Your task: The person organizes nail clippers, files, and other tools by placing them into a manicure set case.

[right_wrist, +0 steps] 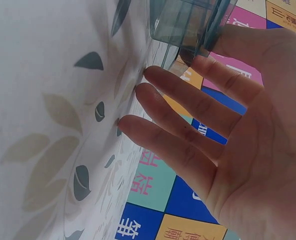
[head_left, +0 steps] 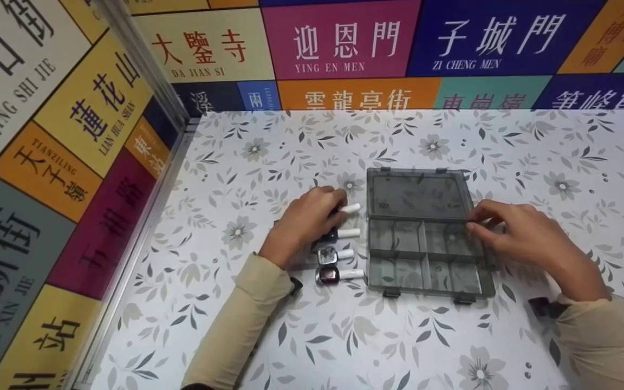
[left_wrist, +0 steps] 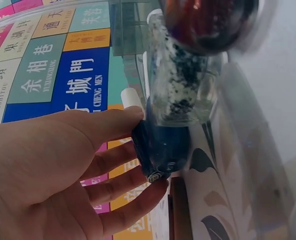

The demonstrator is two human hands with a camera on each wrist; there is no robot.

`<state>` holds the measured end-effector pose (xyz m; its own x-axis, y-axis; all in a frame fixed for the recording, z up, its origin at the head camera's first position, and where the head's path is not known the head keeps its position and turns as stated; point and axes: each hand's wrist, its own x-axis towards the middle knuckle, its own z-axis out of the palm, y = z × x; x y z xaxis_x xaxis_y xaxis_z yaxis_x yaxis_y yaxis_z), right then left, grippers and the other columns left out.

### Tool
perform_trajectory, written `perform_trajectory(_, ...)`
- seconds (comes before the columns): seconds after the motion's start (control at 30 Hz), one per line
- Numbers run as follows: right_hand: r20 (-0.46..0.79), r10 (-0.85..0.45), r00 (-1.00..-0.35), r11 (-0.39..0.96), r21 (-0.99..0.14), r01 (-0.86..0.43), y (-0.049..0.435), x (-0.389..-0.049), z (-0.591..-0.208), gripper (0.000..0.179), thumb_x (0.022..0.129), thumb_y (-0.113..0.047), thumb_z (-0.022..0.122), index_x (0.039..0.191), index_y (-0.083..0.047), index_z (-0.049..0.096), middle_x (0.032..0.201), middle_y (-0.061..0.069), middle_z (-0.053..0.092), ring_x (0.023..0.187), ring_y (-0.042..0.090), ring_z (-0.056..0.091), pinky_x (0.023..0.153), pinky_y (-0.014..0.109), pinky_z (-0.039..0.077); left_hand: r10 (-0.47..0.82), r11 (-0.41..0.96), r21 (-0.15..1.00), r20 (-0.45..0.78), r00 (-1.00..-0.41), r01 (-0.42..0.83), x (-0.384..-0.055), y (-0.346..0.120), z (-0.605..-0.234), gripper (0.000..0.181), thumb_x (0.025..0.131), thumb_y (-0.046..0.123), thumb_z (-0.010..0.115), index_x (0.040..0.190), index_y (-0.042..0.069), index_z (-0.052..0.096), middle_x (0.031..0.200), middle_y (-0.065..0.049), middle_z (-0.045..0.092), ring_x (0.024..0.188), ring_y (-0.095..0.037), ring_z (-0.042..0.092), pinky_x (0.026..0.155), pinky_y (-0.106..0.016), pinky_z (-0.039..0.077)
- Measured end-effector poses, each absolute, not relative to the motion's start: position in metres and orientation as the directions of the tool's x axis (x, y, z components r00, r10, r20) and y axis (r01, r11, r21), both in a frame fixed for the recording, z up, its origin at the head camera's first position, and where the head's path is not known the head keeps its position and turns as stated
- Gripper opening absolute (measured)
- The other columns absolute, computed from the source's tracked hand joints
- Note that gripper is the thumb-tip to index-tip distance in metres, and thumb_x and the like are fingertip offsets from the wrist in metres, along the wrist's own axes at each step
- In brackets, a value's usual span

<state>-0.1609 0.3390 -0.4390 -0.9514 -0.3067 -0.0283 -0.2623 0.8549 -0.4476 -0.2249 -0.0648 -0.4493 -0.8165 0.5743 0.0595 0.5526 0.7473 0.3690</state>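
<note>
In the head view, my left hand [head_left: 309, 216] is at the far end of a short row of nail polish bottles. Its thumb and fingers pinch a dark blue nail polish bottle [left_wrist: 142, 147] with a white cap [head_left: 351, 208]. Nearer me lie another dark blue bottle [head_left: 330, 235], a glitter bottle [head_left: 327, 255] and a dark red bottle [head_left: 329, 274], caps pointing right. A grey see-through compartment box [head_left: 424, 253] lies with its lid [head_left: 420, 194] folded back. At its right edge my right hand [head_left: 528, 235] pinches the side with thumb and index finger, the other fingers extended.
A white tabletop with a grey leaf and flower print [head_left: 398, 346] spreads under everything. Panels with large Chinese characters [head_left: 339, 43] rise behind the table and along its left side. Two latches [head_left: 391, 293] stick out from the box's near edge.
</note>
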Motion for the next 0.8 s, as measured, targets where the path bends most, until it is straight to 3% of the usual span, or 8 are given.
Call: perform_trajectory(0.8,-0.038,-0.303,-0.952,0.857,-0.447,-0.255,0.338,-0.161,-0.438,0.021,0.106,-0.035,0.071,0.119,-0.018,0.075,0.114,0.013,0.082,0.103,0.039,0.078,0.087,0.066,0.061,0.635,0.699,0.251,0.215,-0.742,0.670,-0.209,-0.043,-0.436,0.016,0.112,0.027,0.061,0.117,0.012,0.066,0.110,-0.007,0.068,0.097,-0.024,0.067,0.073,-0.041,0.063)
